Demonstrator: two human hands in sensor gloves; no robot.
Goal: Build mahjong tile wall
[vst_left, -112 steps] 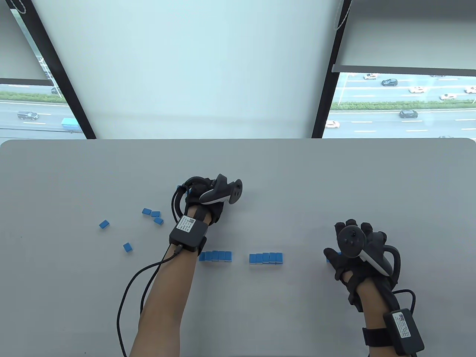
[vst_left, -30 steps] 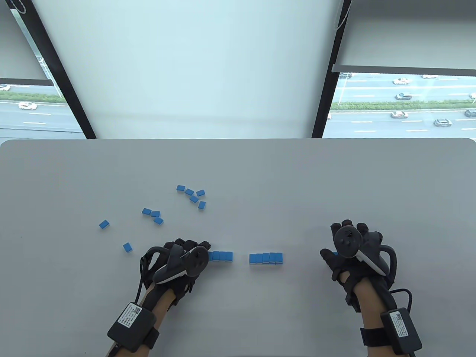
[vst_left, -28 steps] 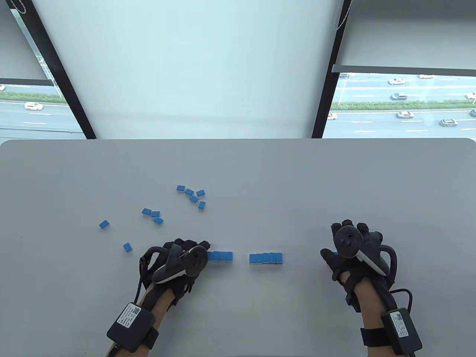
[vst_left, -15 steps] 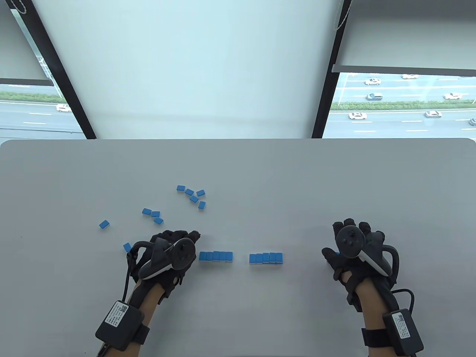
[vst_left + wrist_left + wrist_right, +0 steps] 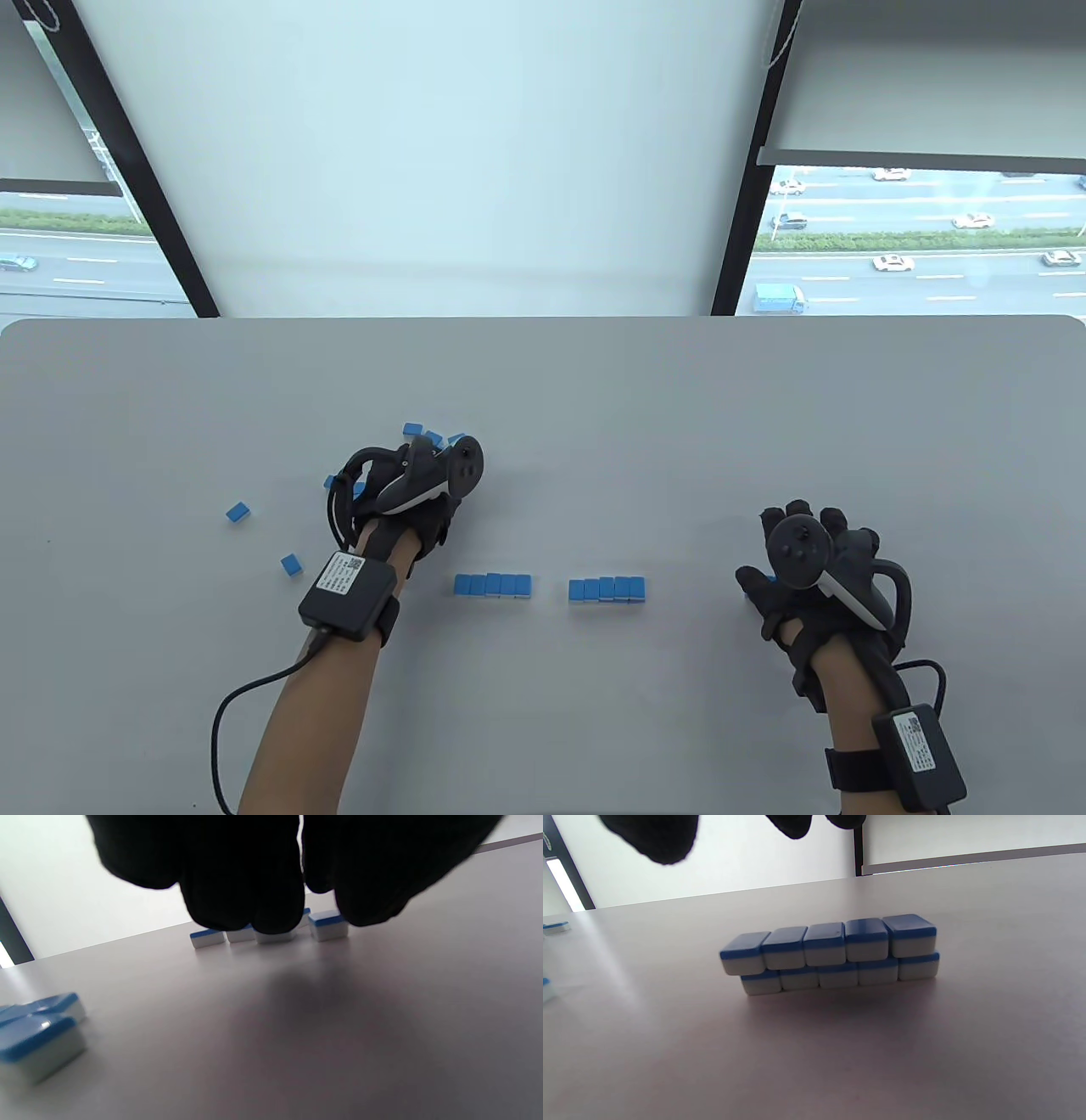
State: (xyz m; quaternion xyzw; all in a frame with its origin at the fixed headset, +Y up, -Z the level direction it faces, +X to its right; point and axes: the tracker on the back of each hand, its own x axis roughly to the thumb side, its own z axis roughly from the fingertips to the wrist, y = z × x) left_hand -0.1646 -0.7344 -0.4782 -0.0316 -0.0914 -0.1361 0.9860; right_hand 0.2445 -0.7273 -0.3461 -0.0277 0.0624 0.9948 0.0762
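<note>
two hands on table, left hand (image 5: 407, 492) relocated from the near tile row (image 5: 493, 585) to the far loose tiles (image 5: 271, 931).
left fingers (image 5: 242, 878) hang over those tiles, grip indeterminate; right hand (image 5: 806, 577) unmoved, fingers relaxed, double-layer wall segment (image 5: 831, 952) just beyond its fingertips.

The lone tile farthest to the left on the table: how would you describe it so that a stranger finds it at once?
Start at the left hand on the grey table and look to its left in the table view. Two single blue tiles lie there, apart from the clusters. The wanted tile is the farther, more leftward one; the other single tile lies nearer the person.
</note>
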